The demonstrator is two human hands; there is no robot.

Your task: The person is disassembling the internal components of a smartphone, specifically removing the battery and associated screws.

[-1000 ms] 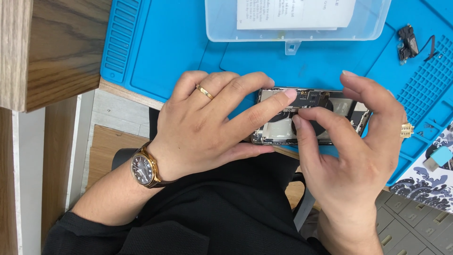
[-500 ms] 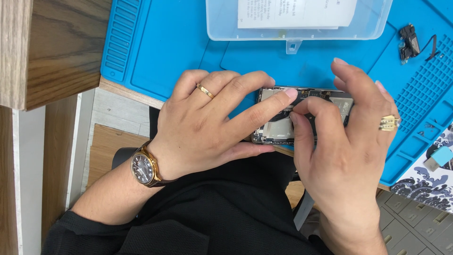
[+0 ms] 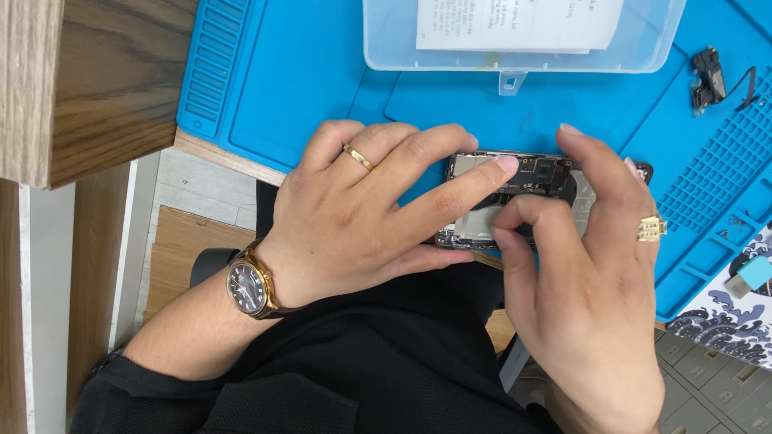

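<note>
While your left hand still clamps the opened smartphone at the blue repair mat's six o'clock edge, your right hand has slid toward nine o'clock, thumb and forefinger now pinched closed inside the phone.

A clear plastic box at top centre holds a white printed paper sheet

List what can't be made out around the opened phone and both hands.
- Head view: the opened phone is mostly covered by the left hand and right hand.
- What the right fingertips pinch: too small.
- Clear plastic box: cut by the top edge.
</note>
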